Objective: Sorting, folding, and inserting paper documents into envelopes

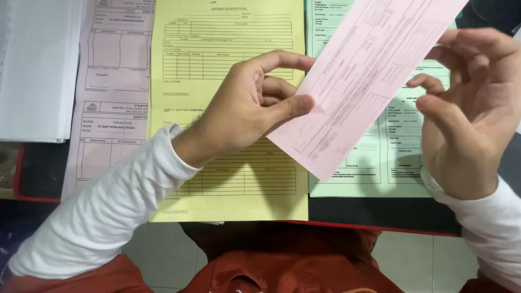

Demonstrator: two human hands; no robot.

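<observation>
Pink slip (358, 81): being pinched by left hand (244, 108) and right hand (467, 114); lying sorted on the surface (380, 209): pink form (111, 92), yellow form (217, 54), green form (391, 152).

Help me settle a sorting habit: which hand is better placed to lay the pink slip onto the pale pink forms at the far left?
Probably the left hand: it pinches the pink slip and lies nearer the pale pink forms. The right hand is farther off.

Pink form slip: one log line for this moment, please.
left hand: pinches pink form slip edge | right hand: holds its other side | slip: raised, tilted over yellow form, green form
</observation>
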